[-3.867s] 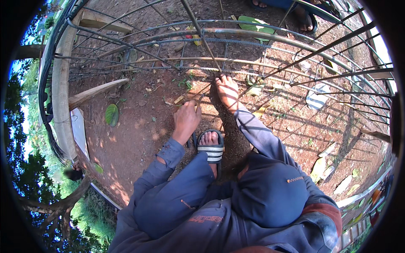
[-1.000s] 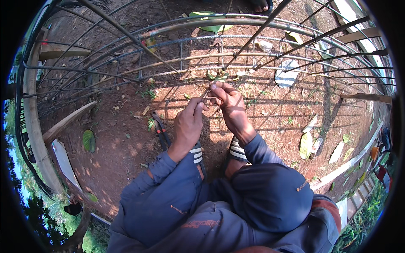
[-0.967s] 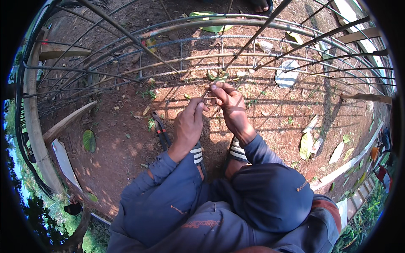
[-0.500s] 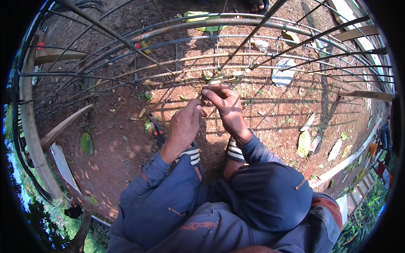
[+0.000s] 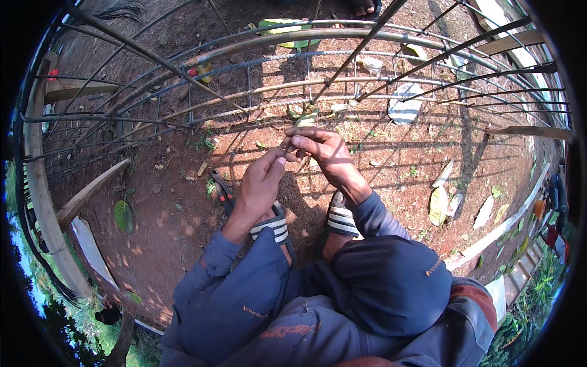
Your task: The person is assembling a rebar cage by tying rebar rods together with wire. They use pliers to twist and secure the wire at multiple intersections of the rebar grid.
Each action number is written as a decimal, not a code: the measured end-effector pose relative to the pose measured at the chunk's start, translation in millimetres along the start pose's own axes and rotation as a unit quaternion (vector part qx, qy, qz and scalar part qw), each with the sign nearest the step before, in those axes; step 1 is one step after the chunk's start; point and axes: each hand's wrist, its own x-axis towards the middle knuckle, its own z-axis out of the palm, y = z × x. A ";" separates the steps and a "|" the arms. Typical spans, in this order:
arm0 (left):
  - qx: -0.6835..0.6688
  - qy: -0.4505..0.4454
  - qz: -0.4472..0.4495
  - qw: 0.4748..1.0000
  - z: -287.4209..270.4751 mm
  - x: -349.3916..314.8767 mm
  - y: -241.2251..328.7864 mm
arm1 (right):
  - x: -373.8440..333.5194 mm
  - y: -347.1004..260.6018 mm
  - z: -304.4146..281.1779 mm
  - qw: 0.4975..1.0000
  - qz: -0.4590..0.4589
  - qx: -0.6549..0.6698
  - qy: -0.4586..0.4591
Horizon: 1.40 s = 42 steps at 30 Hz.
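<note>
My left hand [image 5: 260, 185] and my right hand [image 5: 330, 156] meet at the fingertips above the bare soil. Both are closed in a pinch, and whatever lies between the fingers is too small to make out. On the ground just left of my left hand lies a dark hand tool [image 5: 221, 189] with red on its handles, like pincers, partly hidden by my wrist. A rebar cage [image 5: 269, 88] of long steel bars and thin cross ties stretches across in front of my hands, not touched by them.
A wooden post [image 5: 44, 183] and a slanting wooden stake [image 5: 92, 192] stand at the left. Another wooden piece [image 5: 529, 131] supports bars at the right. A flattened pale object [image 5: 404, 104] and several leaves [image 5: 438, 206] lie about. Beyond the cage shows another person's foot [image 5: 365, 7].
My left hand has dropped slightly and its fingers have shifted left along with the right hand's fingertips. Both hands stay pinched together. The whole view has slid a little.
</note>
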 end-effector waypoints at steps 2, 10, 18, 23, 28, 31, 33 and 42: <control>0.006 -0.035 -0.014 0.999 -6.1 -2.0 9.7 | -0.5 -5.5 -3.0 1.000 -0.004 -0.004 -0.017; 0.104 -0.007 0.010 0.995 -4.5 -10.6 19.5 | -0.1 -10.1 -13.3 0.996 -0.059 -0.036 0.050; -0.201 -0.091 -0.056 0.974 -6.3 -10.4 12.6 | -0.3 -8.8 -13.7 0.987 -0.012 0.146 0.073; -0.400 -0.144 -0.114 0.898 -9.9 -19.2 5.7 | 3.5 -14.1 -25.8 0.982 -0.024 0.159 0.103; -0.431 -0.171 -0.126 0.877 -9.6 -27.0 7.9 | -0.2 -17.7 -21.0 0.985 -0.037 0.117 0.118; -0.387 -0.164 -0.112 0.900 -8.4 -27.5 10.4 | -0.6 -19.0 -20.6 0.985 -0.045 0.110 0.125; -0.307 -0.138 -0.097 0.937 -5.5 -27.3 9.5 | -2.9 -23.0 -20.2 0.987 -0.052 0.078 0.133; -0.190 -0.102 -0.065 0.974 -5.3 -25.4 -11.3 | -5.3 -21.5 -21.1 0.983 -0.064 0.076 0.152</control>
